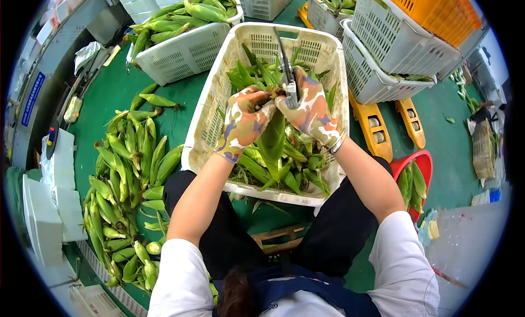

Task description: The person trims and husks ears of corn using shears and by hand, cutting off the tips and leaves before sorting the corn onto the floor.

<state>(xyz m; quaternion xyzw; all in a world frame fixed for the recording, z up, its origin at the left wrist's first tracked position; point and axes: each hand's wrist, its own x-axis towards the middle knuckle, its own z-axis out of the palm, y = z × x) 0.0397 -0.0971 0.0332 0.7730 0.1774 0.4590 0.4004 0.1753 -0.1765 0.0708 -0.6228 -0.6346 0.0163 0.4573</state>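
Note:
Both hands wear camouflage-patterned gloves and meet over a white plastic crate [191, 132]. My left hand [246, 120] is closed around the brownish end of an ear of corn [272, 142], whose green husk hangs down into the crate. In my right hand [310, 106] is a knife [289, 79] with a dark, narrow blade pointing away from me and a metallic part beside the thumb. The right thumb and fingers are close against the corn's end, and their exact contact is hidden. Loose green husks [254, 166] lie inside the crate below.
A large pile of unhusked corn [123, 169] lies on the green floor to the left. Behind it stands a white crate [175, 57] heaped with corn. Stacked crates [394, 38] rest near a yellow pallet jack [372, 123] at right, and a red bucket [428, 177] holds corn.

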